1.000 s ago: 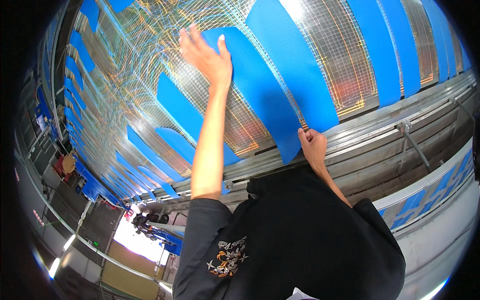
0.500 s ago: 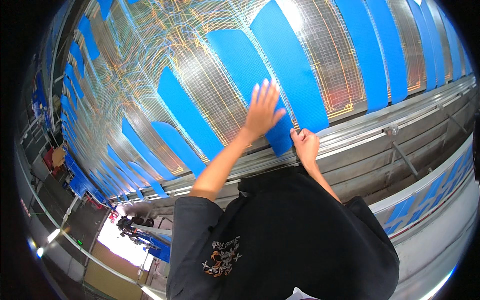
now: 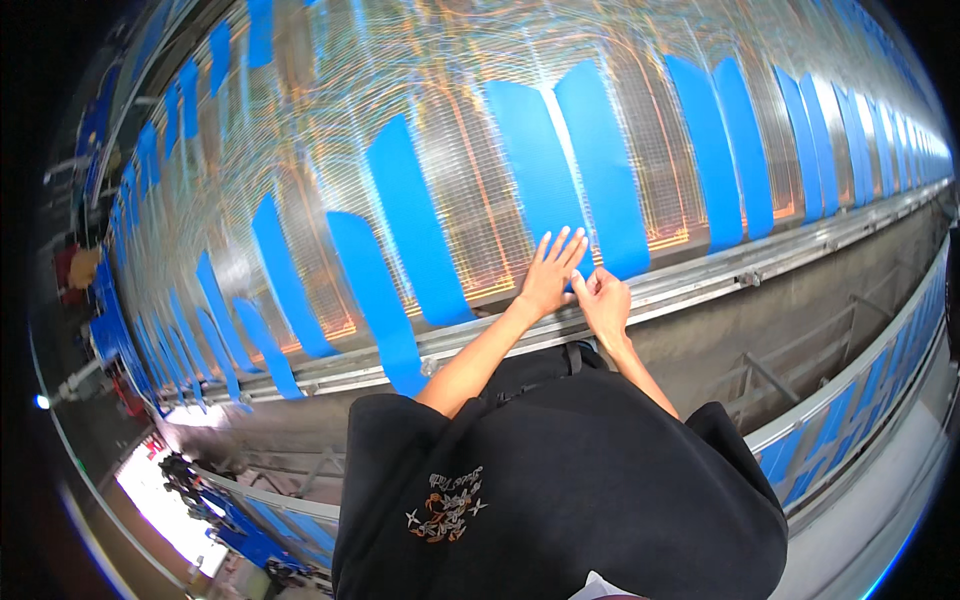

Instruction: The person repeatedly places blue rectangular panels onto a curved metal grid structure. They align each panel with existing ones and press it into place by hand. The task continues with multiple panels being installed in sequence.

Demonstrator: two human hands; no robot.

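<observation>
My left hand (image 3: pixel 553 277) lies flat, fingers stretched out, on the near end of a blue textured strip (image 3: pixel 538 160). Close beside it, at the strip's near right corner, my right hand (image 3: pixel 604 303) is closed with thumb and forefinger together. Whatever those fingers may hold is too small or hidden. A second blue strip (image 3: pixel 612 180) runs alongside, a narrow gap between the two. Both lie on a shiny table (image 3: pixel 655 170) covered with fine grid lines and coloured curves. My hands cover the near end of the first strip.
More blue strips (image 3: pixel 408 220) lie in rows to the left and right; one (image 3: pixel 398 360) hangs over the near edge. A metal rail (image 3: pixel 690 293) borders the table. Below it sits a recessed grey frame (image 3: pixel 770 375), and another strip-covered surface (image 3: pixel 830 430) is at lower right.
The view has shifted. My left hand has slid down the strip toward the near edge and now almost touches my right hand, which stays closed at the strip's corner.
</observation>
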